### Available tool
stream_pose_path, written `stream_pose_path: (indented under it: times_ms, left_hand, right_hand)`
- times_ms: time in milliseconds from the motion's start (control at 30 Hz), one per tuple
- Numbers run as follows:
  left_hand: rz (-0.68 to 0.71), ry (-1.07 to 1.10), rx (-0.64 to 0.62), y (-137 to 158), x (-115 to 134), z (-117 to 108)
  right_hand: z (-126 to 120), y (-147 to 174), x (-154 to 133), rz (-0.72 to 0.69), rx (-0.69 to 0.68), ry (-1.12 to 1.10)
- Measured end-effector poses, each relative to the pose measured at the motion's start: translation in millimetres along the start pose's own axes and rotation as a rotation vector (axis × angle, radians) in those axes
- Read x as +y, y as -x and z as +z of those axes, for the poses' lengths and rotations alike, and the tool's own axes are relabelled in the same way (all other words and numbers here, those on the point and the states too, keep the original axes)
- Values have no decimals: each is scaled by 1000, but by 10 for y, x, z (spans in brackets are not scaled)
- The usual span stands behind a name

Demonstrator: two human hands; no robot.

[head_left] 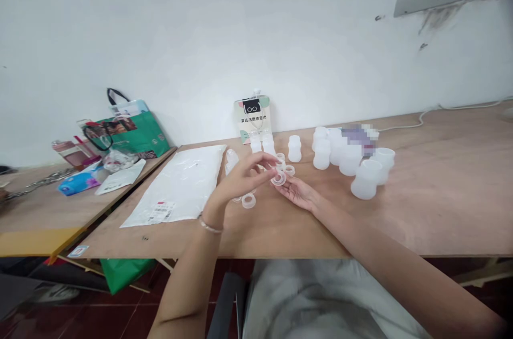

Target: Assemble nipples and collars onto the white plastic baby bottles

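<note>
Above the table, a translucent plastic ring cap point(278, 178) is held between my hands. The thumb and fingers of my left hand point(244, 174) close on it from the left, while the fingers of my right hand point(298, 193) grip it from the right and below. Just behind it lie more ring caps, one of them a loose ring point(289, 170). Another ring cap point(249, 200) rests on the wood below my left hand. To the right stand several frosted white plastic bottles, including an open-topped bottle point(364, 179) and a single bottle point(295, 149) farther back.
A white plastic mailer point(176, 181) lies flat at the left of the wooden table point(436, 195). Against the wall leans a printed card bag point(253, 120). On the adjoining table are a green bag point(140, 136) and a blue tissue pack point(80, 181). A white cable point(412, 124) runs along the back.
</note>
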State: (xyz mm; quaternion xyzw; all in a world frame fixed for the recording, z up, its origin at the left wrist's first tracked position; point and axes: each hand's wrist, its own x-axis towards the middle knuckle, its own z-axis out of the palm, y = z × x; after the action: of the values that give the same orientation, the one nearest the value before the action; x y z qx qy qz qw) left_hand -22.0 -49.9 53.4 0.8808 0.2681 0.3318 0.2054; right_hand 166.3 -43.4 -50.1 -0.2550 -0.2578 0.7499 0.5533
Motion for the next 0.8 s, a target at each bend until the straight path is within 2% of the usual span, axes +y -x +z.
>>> stream_pose_path:
  times_ms: [133, 233, 333, 467, 667, 800]
  left_hand:
    - [-175, 44, -13, -107, -251, 307]
    - [-216, 164, -68, -125, -456, 528]
    - [-191, 171, -4, -113, -562, 658]
    - [-46, 78, 93, -94, -600, 739]
    - [-22, -23, 170, -57, -621, 790]
    - [54, -80, 168, -25, -585, 771]
  right_hand:
    - [-16, -19, 14, -6, 3, -6]
    - [-30, -38, 27, -3, 8, 0]
    - [-21, -33, 30, -13, 20, 10]
    - [-18, -29, 35, -37, 36, 13]
    - [-86, -77, 57, -17, 55, 35]
    - [-79, -62, 50, -28, 49, 62]
